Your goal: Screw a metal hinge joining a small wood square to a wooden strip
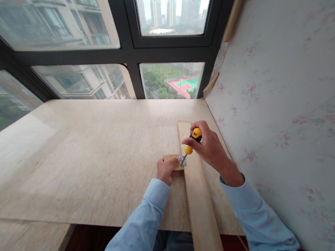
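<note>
Left hand point(166, 171) is pinching the small wood block point(170, 156) against the long plank point(201, 213) over the worktop point(99, 156); a metal fitting point(185, 164) is bridging both. Screwdriver point(189, 150)'s meeting it, right hand point(213, 150) gripping the handle. Looks partway; can't tell how many screws are holding.

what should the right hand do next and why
Probably a small turn of the screwdriver: its tip appears to be at the metal fitting, the right hand grips its handle, and the left hand holds the small wood piece beside the long board.
</note>
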The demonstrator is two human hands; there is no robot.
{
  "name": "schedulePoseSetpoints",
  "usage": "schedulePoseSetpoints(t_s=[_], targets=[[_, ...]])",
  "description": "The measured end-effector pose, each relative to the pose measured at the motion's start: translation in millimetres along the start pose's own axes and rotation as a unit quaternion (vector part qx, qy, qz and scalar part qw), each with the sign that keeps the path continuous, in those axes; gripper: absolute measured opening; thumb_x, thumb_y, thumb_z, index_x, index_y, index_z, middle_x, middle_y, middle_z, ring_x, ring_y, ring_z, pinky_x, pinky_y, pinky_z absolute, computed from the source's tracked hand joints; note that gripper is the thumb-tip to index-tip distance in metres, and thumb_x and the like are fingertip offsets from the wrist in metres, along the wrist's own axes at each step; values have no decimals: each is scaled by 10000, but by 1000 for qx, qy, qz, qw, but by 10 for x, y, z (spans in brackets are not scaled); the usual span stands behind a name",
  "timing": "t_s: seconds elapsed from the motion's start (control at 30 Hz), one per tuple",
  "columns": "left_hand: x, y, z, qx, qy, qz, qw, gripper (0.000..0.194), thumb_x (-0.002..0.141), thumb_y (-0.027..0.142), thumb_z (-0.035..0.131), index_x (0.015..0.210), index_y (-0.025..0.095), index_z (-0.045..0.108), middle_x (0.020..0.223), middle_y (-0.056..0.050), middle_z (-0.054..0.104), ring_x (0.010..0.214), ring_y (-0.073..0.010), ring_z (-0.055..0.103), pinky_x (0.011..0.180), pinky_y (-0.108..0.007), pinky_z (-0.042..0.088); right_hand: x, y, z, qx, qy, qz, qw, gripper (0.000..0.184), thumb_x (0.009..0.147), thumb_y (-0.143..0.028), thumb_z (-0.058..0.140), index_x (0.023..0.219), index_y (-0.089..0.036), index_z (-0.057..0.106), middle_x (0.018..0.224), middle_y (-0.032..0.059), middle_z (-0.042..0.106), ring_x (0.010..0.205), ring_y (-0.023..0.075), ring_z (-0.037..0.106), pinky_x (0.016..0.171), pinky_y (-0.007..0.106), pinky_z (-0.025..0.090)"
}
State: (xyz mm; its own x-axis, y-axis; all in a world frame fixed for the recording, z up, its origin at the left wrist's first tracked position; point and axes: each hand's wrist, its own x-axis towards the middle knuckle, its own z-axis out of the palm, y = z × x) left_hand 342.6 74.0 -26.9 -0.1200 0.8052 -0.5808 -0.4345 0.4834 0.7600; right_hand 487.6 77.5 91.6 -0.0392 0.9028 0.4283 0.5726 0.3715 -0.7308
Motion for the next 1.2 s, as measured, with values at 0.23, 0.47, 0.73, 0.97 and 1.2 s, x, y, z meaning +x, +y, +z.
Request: schedulePoseSetpoints(t_s=[0.23,0.47,0.73,0.97,1.2], targets=[[-11,7,18,-4,3,4,1000,450,447,111,783,867,82,624,741,-72,698,606,-190,638,516,-295,519,-29,126,-196,304,-254,-22,918,586,951,-353,606,1468,-315,333,1493,97,450,1403,226,432,1140,468,393],[-29,13,7,-16,-11,5,1000,421,455,103,793,844,80,631,731,-63,695,604,-187,641,543,-308,537,36,14,-202,108,-133,-19,985,427,719,-473,837,981,-198,642,949,63,661,889,228,637,831,392,547],[-53,24,9,-18,-7,7,1000,412,467,106,786,846,83,626,719,-61,692,600,-195,642,540,-316,534,-39,92,-132,250,-247,-44,935,562,948,-366,614,1448,-283,371,1386,118,520,1317,236,508,1081,435,453],[-45,30,16,-22,2,4,1000,399,471,91,793,832,86,623,701,-57,686,575,-182,632,525,-303,528,-6,-9,-179,196,-227,-74,951,416,842,-368,757,1204,-243,594,1120,74,624,1049,217,616,904,380,529],[-92,69,28,-14,-1,3,1000,390,468,91,790,822,82,629,695,-51,681,585,-175,626,502,-280,515,7,51,-83,160,-173,-47,971,418,795,-441,790,1044,-215,542,1041,59,591,955,199,595,865,368,518]])
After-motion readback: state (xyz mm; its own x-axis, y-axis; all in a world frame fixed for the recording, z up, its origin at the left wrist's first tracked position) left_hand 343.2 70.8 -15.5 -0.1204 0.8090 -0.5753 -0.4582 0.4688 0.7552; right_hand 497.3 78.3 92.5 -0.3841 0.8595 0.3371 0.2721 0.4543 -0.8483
